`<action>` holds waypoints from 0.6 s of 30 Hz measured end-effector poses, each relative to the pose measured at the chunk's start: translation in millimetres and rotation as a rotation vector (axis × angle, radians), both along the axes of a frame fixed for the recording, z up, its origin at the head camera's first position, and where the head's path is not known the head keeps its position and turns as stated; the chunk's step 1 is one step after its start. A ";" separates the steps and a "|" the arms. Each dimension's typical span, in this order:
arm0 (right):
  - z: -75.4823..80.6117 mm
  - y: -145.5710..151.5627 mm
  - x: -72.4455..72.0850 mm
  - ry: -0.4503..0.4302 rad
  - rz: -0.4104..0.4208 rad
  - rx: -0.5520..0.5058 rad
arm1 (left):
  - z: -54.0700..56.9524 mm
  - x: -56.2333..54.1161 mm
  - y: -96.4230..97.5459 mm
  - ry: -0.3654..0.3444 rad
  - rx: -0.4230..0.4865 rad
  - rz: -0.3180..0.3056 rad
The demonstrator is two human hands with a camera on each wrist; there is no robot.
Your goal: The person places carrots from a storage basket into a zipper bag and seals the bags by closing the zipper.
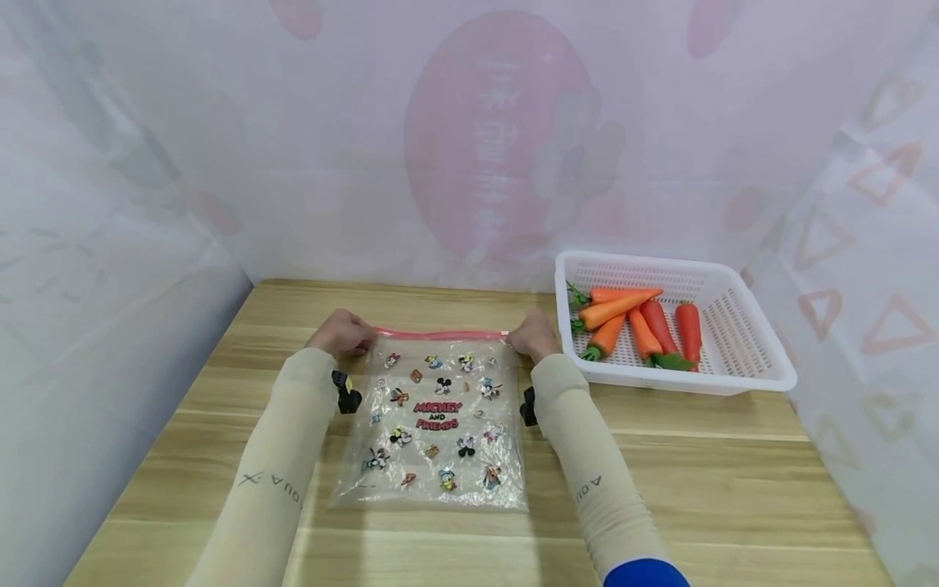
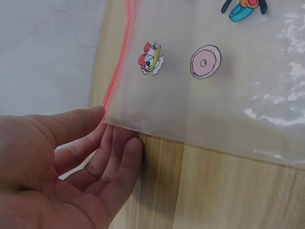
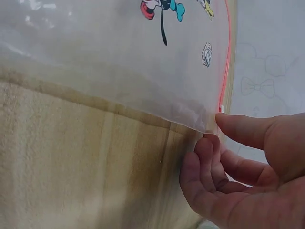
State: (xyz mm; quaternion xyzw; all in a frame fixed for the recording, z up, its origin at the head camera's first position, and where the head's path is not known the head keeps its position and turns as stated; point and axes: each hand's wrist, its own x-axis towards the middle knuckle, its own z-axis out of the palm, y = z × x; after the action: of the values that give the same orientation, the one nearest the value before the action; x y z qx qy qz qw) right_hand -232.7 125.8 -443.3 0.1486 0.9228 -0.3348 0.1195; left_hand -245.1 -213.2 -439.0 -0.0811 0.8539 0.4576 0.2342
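A clear zip bag (image 1: pixel 440 440) with cartoon prints and a red zip strip (image 1: pixel 440 335) along its far edge lies flat on the table in the head view. My left hand (image 1: pixel 341 333) pinches the bag's far left corner between thumb and fingers; the left wrist view shows the thumb (image 2: pixel 86 121) on top at the end of the strip. At the far right corner my right hand (image 1: pixel 535 336) pinches the bag beside a small white slider (image 3: pixel 221 109). Its other fingers curl below the corner. Nothing is visible inside the bag.
A white perforated basket (image 1: pixel 748 326) stands at the back right, close to my right hand. It holds several orange carrots (image 1: pixel 616 308) and red ones (image 1: pixel 688 330). The wooden table (image 1: pixel 697 489) meets printed white curtains (image 1: pixel 330 220) at the back and sides.
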 end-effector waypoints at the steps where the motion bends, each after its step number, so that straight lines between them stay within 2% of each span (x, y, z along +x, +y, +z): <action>1: -0.6 0.5 -0.3 -0.006 0.002 -0.004 | 0.1 0.8 -0.1 0.004 0.001 0.009; 8: -0.1 -0.6 -4.0 -0.025 0.009 0.017 | -1.1 2.8 -1.6 0.048 0.000 0.068; 12: 6.0 -1.2 -4.2 -0.048 0.009 -0.022 | -3.4 1.4 -5.7 0.071 0.005 0.069; 18: 19.6 1.8 -3.4 -0.039 0.072 -0.075 | -4.2 0.9 -12.5 0.088 0.028 0.069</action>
State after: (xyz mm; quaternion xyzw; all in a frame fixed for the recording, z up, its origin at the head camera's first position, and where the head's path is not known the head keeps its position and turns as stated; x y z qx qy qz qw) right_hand -236.1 127.6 -423.6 0.1173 0.9118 -0.3618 0.1546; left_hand -244.2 -225.7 -443.1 -0.0870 0.8536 0.4805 0.1814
